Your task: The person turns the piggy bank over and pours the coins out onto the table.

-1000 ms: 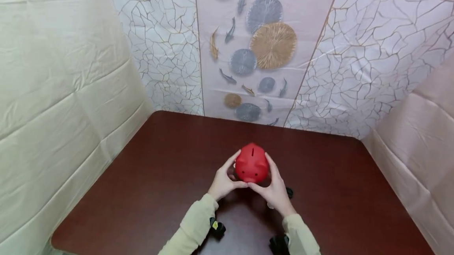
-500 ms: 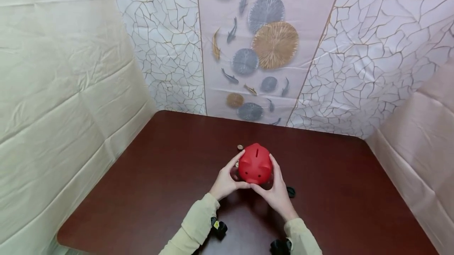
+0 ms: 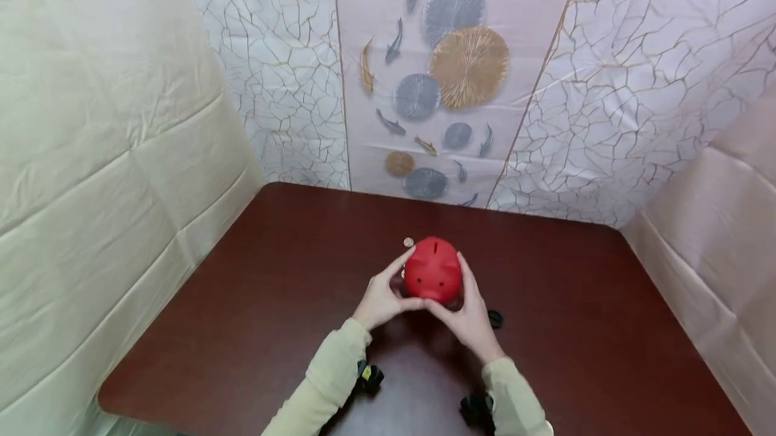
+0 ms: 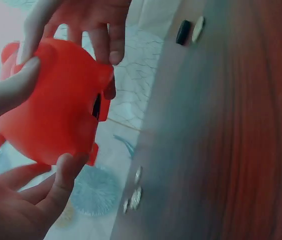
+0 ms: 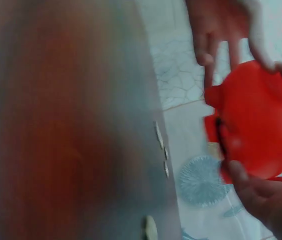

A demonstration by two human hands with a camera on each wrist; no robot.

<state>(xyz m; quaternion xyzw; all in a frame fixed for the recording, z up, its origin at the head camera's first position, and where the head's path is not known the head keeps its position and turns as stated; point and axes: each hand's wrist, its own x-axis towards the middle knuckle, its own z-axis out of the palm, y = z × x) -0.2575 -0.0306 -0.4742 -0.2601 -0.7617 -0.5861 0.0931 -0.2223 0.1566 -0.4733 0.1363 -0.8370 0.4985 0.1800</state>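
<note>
Both hands hold a red piggy bank (image 3: 433, 273) above the table, its coin slot and small face visible in the head view. My left hand (image 3: 380, 298) grips its left side and my right hand (image 3: 473, 321) its right side, thumbs meeting at the front. The wrist views show a dark opening (image 4: 96, 106) in the underside, between short legs facing the table. Just past the left fingertips lies a coin (image 3: 409, 242); several coins (image 4: 136, 197) lie below the bank.
A dark brown table (image 3: 242, 328) spreads around the hands. To the right of the right hand is a small black round piece (image 3: 495, 319), with a coin (image 4: 198, 29) beside it in the left wrist view. Patterned cloth (image 3: 424, 119) hangs behind the table.
A coin now shows on the table beyond the left fingertips, where none showed a second ago. Both hands keep their hold on the piggy bank, with little movement; the head view shifts slightly.
</note>
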